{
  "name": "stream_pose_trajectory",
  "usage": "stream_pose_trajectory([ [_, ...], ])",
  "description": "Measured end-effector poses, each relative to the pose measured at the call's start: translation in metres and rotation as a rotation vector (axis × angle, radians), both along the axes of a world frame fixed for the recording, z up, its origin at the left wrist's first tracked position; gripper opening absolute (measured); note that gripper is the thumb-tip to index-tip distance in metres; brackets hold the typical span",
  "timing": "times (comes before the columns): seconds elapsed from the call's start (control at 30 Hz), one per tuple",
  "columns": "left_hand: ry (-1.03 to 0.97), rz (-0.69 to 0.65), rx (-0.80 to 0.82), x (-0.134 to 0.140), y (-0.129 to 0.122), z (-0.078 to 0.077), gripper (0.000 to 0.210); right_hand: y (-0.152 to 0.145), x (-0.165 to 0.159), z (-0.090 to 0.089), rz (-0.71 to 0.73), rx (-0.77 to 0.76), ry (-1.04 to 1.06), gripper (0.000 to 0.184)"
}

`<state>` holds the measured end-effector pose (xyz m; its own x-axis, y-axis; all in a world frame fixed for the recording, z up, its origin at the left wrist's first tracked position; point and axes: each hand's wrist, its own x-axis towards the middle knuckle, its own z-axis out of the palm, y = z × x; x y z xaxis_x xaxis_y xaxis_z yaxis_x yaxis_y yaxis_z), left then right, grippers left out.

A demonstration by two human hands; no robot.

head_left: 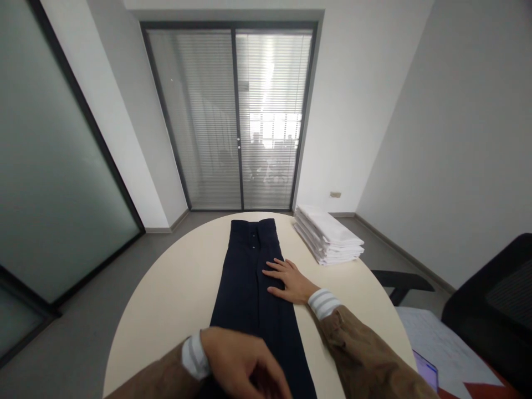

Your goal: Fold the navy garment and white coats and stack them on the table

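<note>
Dark navy trousers (245,277) lie lengthwise on a round cream table (174,293), waistband at the far end and the open fly with small buttons facing up. My right hand (291,281) rests flat on their right side below the waistband, fingers spread and palm down. My left hand (245,360) is over the lower part of the trousers at the bottom edge of view. Its fingers are curled, and the fingertips are cut off by the frame, so what they hold, if anything, is hidden.
A stack of folded white cloth (328,233) sits at the table's back right. Right of the table are a black chair (494,310), white sheets (440,332) and a device with a lit purple screen (426,371). Beyond stand glass doors (236,116) with blinds.
</note>
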<state>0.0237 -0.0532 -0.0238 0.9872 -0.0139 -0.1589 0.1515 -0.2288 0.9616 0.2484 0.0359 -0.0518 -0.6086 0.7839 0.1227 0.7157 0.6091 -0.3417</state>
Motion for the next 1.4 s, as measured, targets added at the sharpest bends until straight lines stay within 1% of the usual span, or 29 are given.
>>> stream_pose_trajectory([
  [0.03, -0.044, 0.16, 0.024, -0.008, 0.01, 0.011, 0.041, -0.002, -0.004, 0.0, -0.016, -0.006, -0.008, 0.059],
  [0.07, -0.075, 0.369, 0.122, -0.017, 0.022, 0.018, 0.043, -0.003, -0.008, 0.0, -0.036, -0.003, -0.015, 0.06],
  [0.1, -0.097, 0.608, 0.278, -0.024, 0.035, 0.019, 0.04, -0.005, -0.012, 0.0, -0.054, 0.004, -0.021, 0.062],
  [0.13, -0.11, 0.851, 0.445, -0.031, 0.048, 0.015, 0.038, -0.006, -0.016, -0.001, -0.068, 0.015, -0.027, 0.064],
  [0.17, -0.095, 1.082, 0.598, -0.038, 0.061, 0.006, 0.037, -0.006, -0.02, -0.001, -0.078, 0.028, -0.034, 0.064],
  [0.2, -0.051, 1.265, 0.724, -0.043, 0.074, -0.006, 0.038, -0.007, -0.024, -0.001, -0.087, 0.045, -0.039, 0.063],
  [0.23, 0.005, 1.386, 0.809, -0.048, 0.085, -0.02, 0.038, -0.006, -0.027, 0.0, -0.097, 0.066, -0.041, 0.06],
  [0.27, 0.049, 1.456, 0.872, -0.052, 0.094, -0.034, 0.038, -0.005, -0.029, 0.001, -0.111, 0.094, -0.044, 0.055],
  [0.33, 0.112, 1.493, 0.982, -0.058, 0.105, -0.056, 0.04, -0.002, -0.033, 0.005, -0.119, 0.155, -0.066, 0.048],
  [0.37, 0.15, 1.505, 1.02, -0.06, 0.108, -0.062, 0.041, 0.001, -0.035, 0.007, -0.106, 0.182, -0.089, 0.047],
  [0.43, 0.24, 1.533, 1.072, -0.061, 0.11, -0.066, 0.042, 0.006, -0.04, 0.01, -0.062, 0.223, -0.146, 0.043],
  [0.5, 0.306, 1.536, 1.093, -0.06, 0.112, -0.063, 0.042, 0.01, -0.045, 0.012, -0.033, 0.248, -0.18, 0.036],
  [0.6, 0.307, 1.508, 1.082, -0.058, 0.117, -0.058, 0.037, 0.015, -0.053, 0.011, -0.057, 0.27, -0.184, 0.026],
  [0.73, 0.301, 1.513, 1.075, -0.058, 0.123, -0.059, 0.031, 0.017, -0.058, 0.005, -0.093, 0.272, -0.13, 0.027],
  [0.87, 0.297, 1.498, 1.085, -0.059, 0.124, -0.062, 0.033, 0.016, -0.057, -0.004, -0.1, 0.228, -0.008, 0.024],
  [0.93, 0.304, 1.497, 1.08, -0.06, 0.126, -0.062, 0.036, 0.016, -0.055, -0.009, -0.104, 0.2, 0.046, 0.028],
  [1.0, 0.326, 1.51, 1.082, -0.061, 0.129, -0.062, 0.038, 0.016, -0.053, -0.014, -0.121, 0.177, 0.077, 0.039],
  [1.07, 0.35, 1.525, 1.083, -0.062, 0.133, -0.06, 0.039, 0.016, -0.051, -0.019, -0.126, 0.157, 0.066, 0.046],
  [1.17, 0.346, 1.526, 1.075, -0.063, 0.14, -0.058, 0.038, 0.017, -0.05, -0.022, -0.112, 0.114, 0.012, 0.05],
  [1.27, 0.324, 1.505, 1.088, -0.063, 0.143, -0.057, 0.035, 0.018, -0.048, -0.019, -0.085, 0.07, -0.005, 0.052],
  [1.4, 0.302, 1.463, 1.114, -0.061, 0.14, -0.056, 0.03, 0.018, -0.044, -0.009, -0.058, 0.014, -0.012, 0.055],
])
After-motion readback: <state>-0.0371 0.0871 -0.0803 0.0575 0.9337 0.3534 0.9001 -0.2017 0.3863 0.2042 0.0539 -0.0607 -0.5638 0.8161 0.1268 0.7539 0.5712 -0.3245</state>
